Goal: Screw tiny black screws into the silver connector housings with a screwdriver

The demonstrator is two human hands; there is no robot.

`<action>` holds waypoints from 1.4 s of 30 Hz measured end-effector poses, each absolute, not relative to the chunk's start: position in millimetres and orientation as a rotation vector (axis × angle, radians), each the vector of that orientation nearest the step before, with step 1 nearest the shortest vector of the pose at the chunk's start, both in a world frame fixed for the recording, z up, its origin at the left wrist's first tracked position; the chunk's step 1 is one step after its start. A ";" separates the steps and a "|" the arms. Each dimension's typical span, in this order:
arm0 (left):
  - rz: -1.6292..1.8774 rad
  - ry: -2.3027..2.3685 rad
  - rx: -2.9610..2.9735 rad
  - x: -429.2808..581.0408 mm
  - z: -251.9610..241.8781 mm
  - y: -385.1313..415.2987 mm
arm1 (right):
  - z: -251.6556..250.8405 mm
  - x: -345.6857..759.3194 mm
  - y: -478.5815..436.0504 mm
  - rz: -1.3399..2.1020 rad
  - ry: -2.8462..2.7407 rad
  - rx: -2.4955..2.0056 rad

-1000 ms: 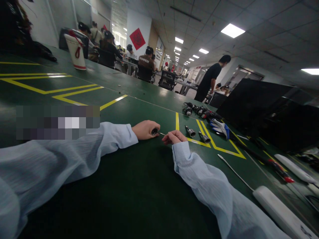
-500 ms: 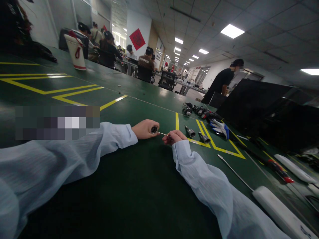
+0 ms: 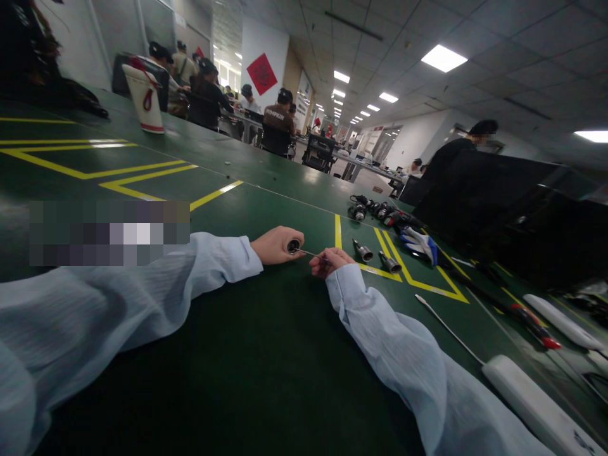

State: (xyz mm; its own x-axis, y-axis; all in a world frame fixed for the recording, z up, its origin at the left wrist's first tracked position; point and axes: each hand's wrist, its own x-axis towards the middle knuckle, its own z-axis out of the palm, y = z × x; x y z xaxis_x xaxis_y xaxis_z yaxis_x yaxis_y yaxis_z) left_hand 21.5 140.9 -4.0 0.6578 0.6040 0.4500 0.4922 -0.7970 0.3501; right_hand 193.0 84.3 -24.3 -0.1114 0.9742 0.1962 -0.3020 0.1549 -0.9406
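My left hand (image 3: 276,246) is closed round a cylindrical metal part (image 3: 293,246), its dark hollow end turned towards me. The rest of that part is hidden in the fist. Between the fingers of my right hand (image 3: 331,262) is pinched a thin metal rod (image 3: 311,254). One end of the rod reaches the mouth of the metal part; whether it goes inside I cannot tell. Its other end disappears in the right fingers. Just beyond my right hand, two metal fittings with wide cups and narrow stems, a nearer one (image 3: 390,263) and a farther one (image 3: 363,251), lie on the green table.
Farther back lie dark metal parts (image 3: 360,212) and a blue-and-white glove-like item (image 3: 418,246). On the right are a red-and-black tool (image 3: 536,326), a white power strip (image 3: 536,402) and a dark monitor (image 3: 489,196). A white cup (image 3: 145,101) stands far left.
Both hands keep their holds; my right hand and the rod have shifted only slightly. In the background, the standing person in dark clothes has moved right, behind the monitor.
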 end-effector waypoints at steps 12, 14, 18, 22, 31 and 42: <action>0.816 0.977 2.692 21.8 -2.7 139.9 | -25.5 189.4 82.6 1.298 -1.192 -0.790; 0.843 0.956 2.661 21.3 -2.9 140.4 | -25.8 190.1 84.9 1.368 -1.156 -0.776; 0.871 0.932 2.586 21.2 -2.9 140.7 | -25.4 190.6 87.8 1.401 -1.128 -0.770; 0.878 0.936 2.548 21.3 -3.2 140.9 | -24.8 190.6 87.4 1.394 -1.126 -0.772; 0.812 0.996 2.681 20.8 -2.8 139.8 | -26.8 186.6 84.2 1.297 -1.171 -0.819; 0.846 0.980 2.570 21.5 -1.8 139.8 | -22.2 185.3 79.3 1.188 -1.191 -0.790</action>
State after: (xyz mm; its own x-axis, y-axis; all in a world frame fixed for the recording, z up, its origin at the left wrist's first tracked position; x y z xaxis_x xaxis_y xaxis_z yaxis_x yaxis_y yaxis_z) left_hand 21.5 139.8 -1.8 0.6024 0.6743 0.4272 0.5210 -0.7376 0.4295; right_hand 185.3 79.3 -22.2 -0.0520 0.9626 0.2657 -0.2631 0.2435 -0.9335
